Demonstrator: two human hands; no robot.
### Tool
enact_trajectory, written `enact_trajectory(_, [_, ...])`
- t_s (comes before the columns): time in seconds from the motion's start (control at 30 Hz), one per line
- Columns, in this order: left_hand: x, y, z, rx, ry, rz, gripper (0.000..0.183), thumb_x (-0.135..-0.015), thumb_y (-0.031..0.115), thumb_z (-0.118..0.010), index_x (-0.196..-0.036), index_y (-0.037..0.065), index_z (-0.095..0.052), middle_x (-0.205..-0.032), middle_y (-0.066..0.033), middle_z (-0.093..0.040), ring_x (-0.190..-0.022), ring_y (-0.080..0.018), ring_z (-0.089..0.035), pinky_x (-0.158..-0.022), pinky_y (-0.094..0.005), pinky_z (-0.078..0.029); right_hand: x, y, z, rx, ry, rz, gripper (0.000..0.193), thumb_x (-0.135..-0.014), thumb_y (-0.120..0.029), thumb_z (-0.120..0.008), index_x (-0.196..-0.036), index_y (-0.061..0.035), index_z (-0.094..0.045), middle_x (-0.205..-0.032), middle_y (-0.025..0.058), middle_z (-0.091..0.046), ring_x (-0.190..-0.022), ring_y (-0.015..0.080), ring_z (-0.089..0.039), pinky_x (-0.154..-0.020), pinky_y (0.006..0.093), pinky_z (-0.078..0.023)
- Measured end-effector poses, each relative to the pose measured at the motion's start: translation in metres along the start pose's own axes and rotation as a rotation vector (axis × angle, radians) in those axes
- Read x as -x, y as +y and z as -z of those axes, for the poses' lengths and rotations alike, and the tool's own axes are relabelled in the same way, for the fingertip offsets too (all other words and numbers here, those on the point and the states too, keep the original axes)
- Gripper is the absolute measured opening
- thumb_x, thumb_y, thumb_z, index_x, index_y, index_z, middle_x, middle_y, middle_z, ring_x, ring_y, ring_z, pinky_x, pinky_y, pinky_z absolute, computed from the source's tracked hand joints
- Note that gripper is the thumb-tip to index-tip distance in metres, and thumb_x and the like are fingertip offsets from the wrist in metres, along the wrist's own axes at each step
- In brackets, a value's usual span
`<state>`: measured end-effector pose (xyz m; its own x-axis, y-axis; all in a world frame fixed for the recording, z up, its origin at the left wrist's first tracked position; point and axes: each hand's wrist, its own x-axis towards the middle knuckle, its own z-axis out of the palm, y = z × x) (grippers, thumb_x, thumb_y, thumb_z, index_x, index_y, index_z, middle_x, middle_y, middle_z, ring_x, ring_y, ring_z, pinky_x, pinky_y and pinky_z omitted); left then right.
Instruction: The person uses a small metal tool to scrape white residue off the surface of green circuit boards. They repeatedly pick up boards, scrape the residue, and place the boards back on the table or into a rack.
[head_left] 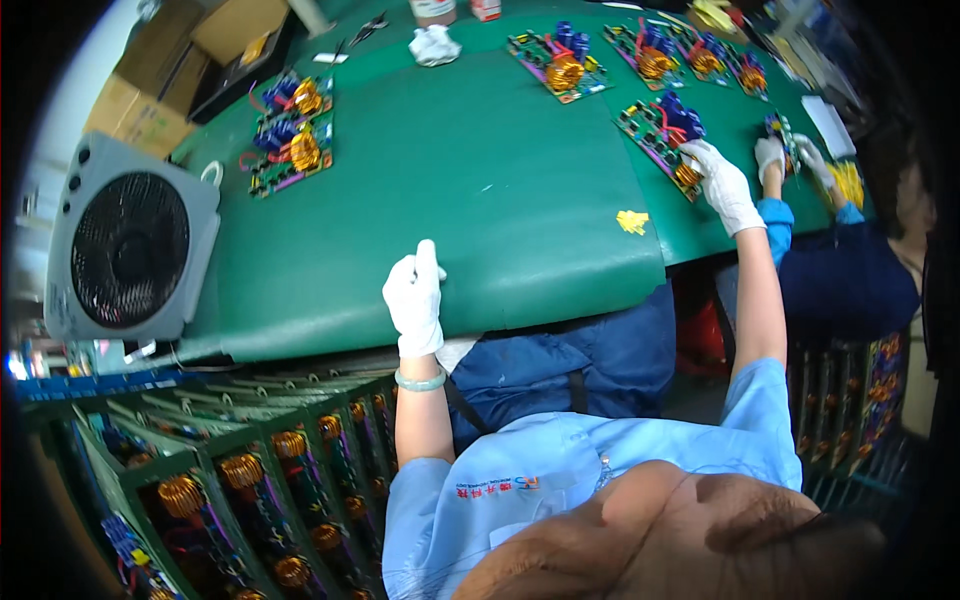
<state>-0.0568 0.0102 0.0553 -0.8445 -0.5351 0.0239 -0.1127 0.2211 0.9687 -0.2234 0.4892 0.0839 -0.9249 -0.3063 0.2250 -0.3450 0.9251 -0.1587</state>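
My right hand (722, 190), in a white glove, is closed on the near right edge of a circuit board (655, 140), beside its copper-wound coil. The board carries blue capacitors and red wires, and part of it is hidden by my fingers. My left hand (414, 296), also gloved, is at the near edge of the green-topped table (480, 190). One finger points up while the others are curled; whether anything is inside them is hidden. Just left of my right forearm lies a small heap of yellow pieces (632, 221).
Two circuit boards (292, 145) lie at the left, several more (655, 60) at the far right. A grey fan (132, 250) stands left. Crumpled white paper (435, 46) lies at the back. Green racks (250, 490) hold boards below. A co-worker's gloved hands (790, 155) handle another board.
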Motion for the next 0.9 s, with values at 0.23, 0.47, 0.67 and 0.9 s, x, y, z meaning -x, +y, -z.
enact_trajectory(0.23, [-0.004,-0.014,0.004,-0.032,-0.01,-0.166,0.039,-0.094,0.022,-0.067,-0.06,0.004,-0.061,-0.058,-0.0069,-0.056,-0.051,-0.0208,-0.05,-0.053,-0.034,-0.04,-0.04,-0.01,0.026,0.241,-0.272,0.077,0.033,-0.079,-0.009,-0.07,-0.112,-0.0124,-0.067,-0.108,0.0143,-0.069,-0.101,0.0376,-0.066,-0.083,0.0416,-0.054])
enact_trajectory(0.47, [-0.004,-0.008,0.011,0.169,-0.067,-0.029,0.044,-0.099,0.028,-0.062,-0.063,0.002,-0.06,-0.061,-0.0055,-0.061,-0.055,-0.0119,-0.053,-0.055,-0.0282,-0.042,-0.055,-0.152,0.06,-0.057,-0.187,0.096,0.063,-0.076,-0.021,-0.075,-0.136,-0.0185,-0.056,-0.102,0.0193,-0.07,-0.091,0.04,-0.067,-0.077,0.0444,-0.055])
enact_trajectory(0.67, [-0.004,-0.003,0.025,0.438,-0.023,0.118,0.047,-0.103,0.032,-0.055,-0.066,0.004,-0.059,-0.061,-0.0037,-0.059,-0.053,-0.0091,-0.051,-0.051,-0.024,-0.038,-0.039,-0.295,0.052,-0.202,-0.289,0.393,0.058,-0.078,-0.03,-0.074,-0.132,-0.0117,-0.061,-0.095,0.0185,-0.071,-0.08,0.037,-0.069,-0.072,0.0414,-0.055])
enact_trajectory(0.9, [-0.004,-0.013,0.022,0.492,0.01,0.062,0.047,-0.107,0.032,-0.047,-0.074,0.003,-0.061,-0.068,-0.0056,-0.063,-0.057,-0.0092,-0.054,-0.055,-0.0224,-0.041,-0.028,-0.327,-0.004,-0.648,-0.362,0.254,0.048,-0.087,-0.021,-0.075,-0.131,-0.0048,-0.063,-0.1,0.0114,-0.074,-0.091,0.0175,-0.071,-0.085,0.0296,-0.055])
